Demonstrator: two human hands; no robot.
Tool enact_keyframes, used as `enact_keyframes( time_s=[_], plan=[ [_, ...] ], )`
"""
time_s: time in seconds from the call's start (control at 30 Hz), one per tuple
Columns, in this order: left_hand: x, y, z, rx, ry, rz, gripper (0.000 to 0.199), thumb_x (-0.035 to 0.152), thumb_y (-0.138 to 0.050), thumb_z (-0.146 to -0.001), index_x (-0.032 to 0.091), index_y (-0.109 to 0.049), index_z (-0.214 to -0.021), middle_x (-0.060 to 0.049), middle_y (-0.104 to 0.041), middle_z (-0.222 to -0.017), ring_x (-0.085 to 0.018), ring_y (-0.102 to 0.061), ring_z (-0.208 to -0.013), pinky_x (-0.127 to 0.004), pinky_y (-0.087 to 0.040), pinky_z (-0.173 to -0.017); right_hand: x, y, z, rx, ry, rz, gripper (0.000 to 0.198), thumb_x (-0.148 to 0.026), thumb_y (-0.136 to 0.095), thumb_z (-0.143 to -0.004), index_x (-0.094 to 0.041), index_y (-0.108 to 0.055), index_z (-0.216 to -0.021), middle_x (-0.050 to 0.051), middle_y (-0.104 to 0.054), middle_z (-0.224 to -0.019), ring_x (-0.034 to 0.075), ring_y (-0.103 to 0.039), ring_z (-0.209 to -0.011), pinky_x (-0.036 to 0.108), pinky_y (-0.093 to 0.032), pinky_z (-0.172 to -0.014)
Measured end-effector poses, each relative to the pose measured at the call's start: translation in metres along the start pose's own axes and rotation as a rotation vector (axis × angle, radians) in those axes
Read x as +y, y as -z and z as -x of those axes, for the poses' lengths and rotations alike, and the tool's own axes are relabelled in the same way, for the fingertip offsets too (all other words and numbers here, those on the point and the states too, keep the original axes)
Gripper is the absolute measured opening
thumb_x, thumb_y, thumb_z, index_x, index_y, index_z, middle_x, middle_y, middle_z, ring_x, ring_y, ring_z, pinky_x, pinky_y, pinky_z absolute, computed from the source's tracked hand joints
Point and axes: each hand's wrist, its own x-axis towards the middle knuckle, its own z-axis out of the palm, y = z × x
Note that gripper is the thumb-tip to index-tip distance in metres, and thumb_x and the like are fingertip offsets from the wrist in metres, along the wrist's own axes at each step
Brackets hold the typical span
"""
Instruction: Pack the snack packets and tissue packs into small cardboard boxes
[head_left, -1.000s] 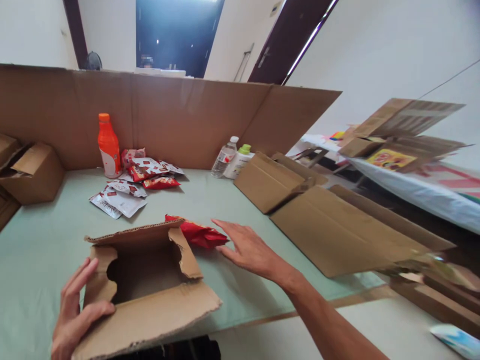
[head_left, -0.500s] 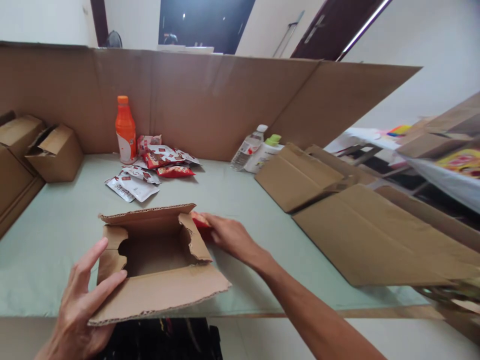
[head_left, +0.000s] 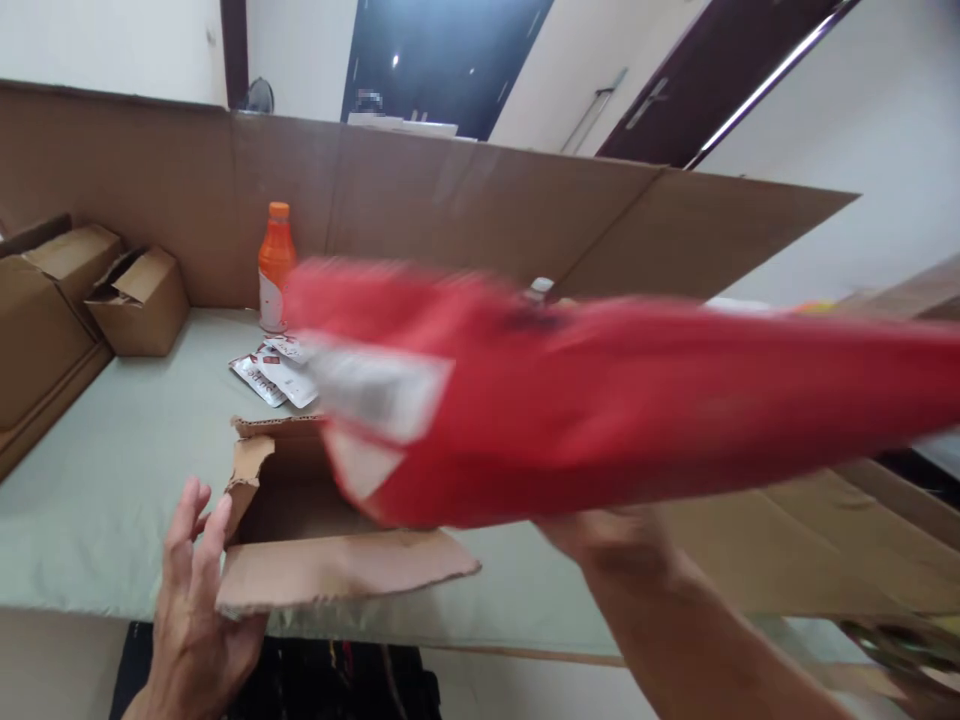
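Observation:
An open cardboard box (head_left: 345,575), flaps splayed outward, stands near the table's front edge. My left hand (head_left: 196,600) holds its near left corner, fingers upright along the side and thumb low by the front flap. A large red packet (head_left: 570,400) with a white label, smeared by motion, is raised in my right hand (head_left: 611,535). My fingers there are mostly hidden beneath the packet. It hangs over the box's right part and blocks that side from sight. Inside the box, the visible left part shows bare brown cardboard.
An orange bottle (head_left: 277,270) stands at the back, with silver-white sachets (head_left: 281,372) before it. Smaller cardboard boxes (head_left: 142,305) sit at the left. A tall cardboard screen (head_left: 420,200) closes the back. More cardboard (head_left: 757,540) lies at the right, partly covered by the packet.
My right hand has lifted the red packet from beside the box, up toward the camera and over the box's right part. My left hand stays at the box's left corner. The view has shifted slightly.

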Motion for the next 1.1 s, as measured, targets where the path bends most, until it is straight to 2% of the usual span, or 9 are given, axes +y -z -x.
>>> enact_keyframes(
  time_s=[0.1, 0.2, 0.3, 0.4, 0.57, 0.7, 0.8, 0.97, 1.1],
  plan=[
    [-0.001, -0.002, 0.003, 0.041, 0.013, -0.075, 0.084, 0.017, -0.064, -0.091, 0.018, -0.021, -0.163, -0.025, -0.029, -0.165, -0.042, -0.038, -0.148, -0.061, -0.049, -0.108, -0.027, -0.017, -0.028, -0.306, 0.189, -0.01, 0.029, -0.019, -0.048, -0.09, -0.026, -0.076, -0.098, 0.003, -0.076, -0.088, 0.02, -0.072, -0.088, 0.033, -0.06, -0.081],
    [-0.002, -0.001, 0.004, 0.032, 0.025, -0.036, 0.071, 0.018, -0.061, -0.093, 0.02, -0.032, -0.158, -0.025, -0.033, -0.162, -0.041, -0.045, -0.144, -0.06, -0.054, -0.102, -0.047, -0.023, -0.045, -0.548, 0.215, 0.092, 0.042, -0.01, -0.044, -0.09, -0.025, -0.073, -0.117, 0.003, -0.078, -0.107, 0.018, -0.073, -0.097, 0.029, -0.055, -0.087],
    [-0.003, -0.003, 0.002, 0.026, 0.004, 0.049, 0.045, 0.011, -0.057, -0.092, 0.026, -0.057, -0.135, -0.016, -0.032, -0.164, -0.036, -0.049, -0.141, -0.055, -0.057, -0.1, -0.056, -0.023, -0.048, -0.623, 0.114, 0.217, 0.038, -0.009, -0.048, -0.089, -0.026, -0.074, -0.11, 0.002, -0.08, -0.106, 0.018, -0.074, -0.09, 0.026, -0.053, -0.076],
    [-0.007, -0.007, -0.001, 0.015, -0.016, 0.069, 0.035, 0.006, -0.053, -0.091, 0.026, -0.065, -0.118, -0.013, -0.037, -0.16, -0.034, -0.049, -0.141, -0.053, -0.056, -0.102, -0.057, -0.02, -0.045, -0.627, 0.101, 0.258, 0.042, -0.005, -0.049, -0.085, -0.026, -0.074, -0.11, 0.001, -0.08, -0.108, 0.019, -0.074, -0.092, 0.026, -0.051, -0.078],
    [-0.014, -0.012, -0.001, 0.046, 0.01, 0.033, 0.058, 0.014, -0.054, -0.092, 0.021, -0.047, -0.148, -0.014, -0.065, -0.123, -0.029, -0.067, -0.113, -0.043, -0.061, -0.09, -0.056, -0.013, -0.039, -0.657, 0.066, 0.306, 0.05, 0.001, -0.045, -0.079, -0.027, -0.074, -0.109, -0.001, -0.079, -0.11, 0.019, -0.073, -0.098, 0.027, -0.05, -0.083],
    [-0.013, -0.013, -0.004, 0.048, -0.041, 0.023, 0.039, 0.016, -0.053, -0.093, 0.019, -0.062, -0.13, -0.011, -0.069, -0.111, -0.024, -0.072, -0.1, -0.033, -0.061, -0.083, -0.054, -0.024, -0.045, -0.801, -0.077, 0.564, 0.033, -0.002, -0.049, -0.084, -0.022, -0.074, -0.092, 0.003, -0.08, -0.095, 0.02, -0.073, -0.085, 0.027, -0.048, -0.073],
    [-0.011, -0.013, -0.006, 0.079, -0.049, 0.015, 0.028, 0.022, -0.056, -0.095, 0.019, -0.067, -0.121, -0.008, -0.07, -0.102, -0.02, -0.074, -0.091, -0.028, -0.06, -0.077, -0.053, -0.042, -0.056, -0.92, -0.073, 0.642, 0.026, -0.006, -0.053, -0.086, -0.019, -0.074, -0.093, 0.007, -0.079, -0.095, 0.022, -0.074, -0.085, 0.027, -0.047, -0.07],
    [-0.015, -0.012, -0.004, 0.041, -0.032, 0.052, 0.032, 0.024, -0.056, -0.095, 0.021, -0.065, -0.126, -0.007, -0.07, -0.101, -0.02, -0.074, -0.09, -0.028, -0.062, -0.076, -0.041, -0.074, -0.066, -1.245, 0.064, 0.636, 0.037, -0.006, -0.056, -0.086, -0.013, -0.071, -0.119, 0.015, -0.077, -0.113, 0.029, -0.074, -0.1, 0.032, -0.05, -0.073],
    [-0.018, -0.009, -0.014, -0.024, -0.011, 0.077, 0.047, 0.022, -0.056, -0.093, 0.021, -0.054, -0.14, -0.014, -0.065, -0.128, -0.028, -0.069, -0.117, -0.04, -0.062, -0.091, -0.027, -0.079, -0.058, -1.253, 0.059, 0.492, 0.044, -0.008, -0.057, -0.088, -0.016, -0.068, -0.129, 0.014, -0.076, -0.119, 0.029, -0.073, -0.105, 0.036, -0.053, -0.082]
  ],
)
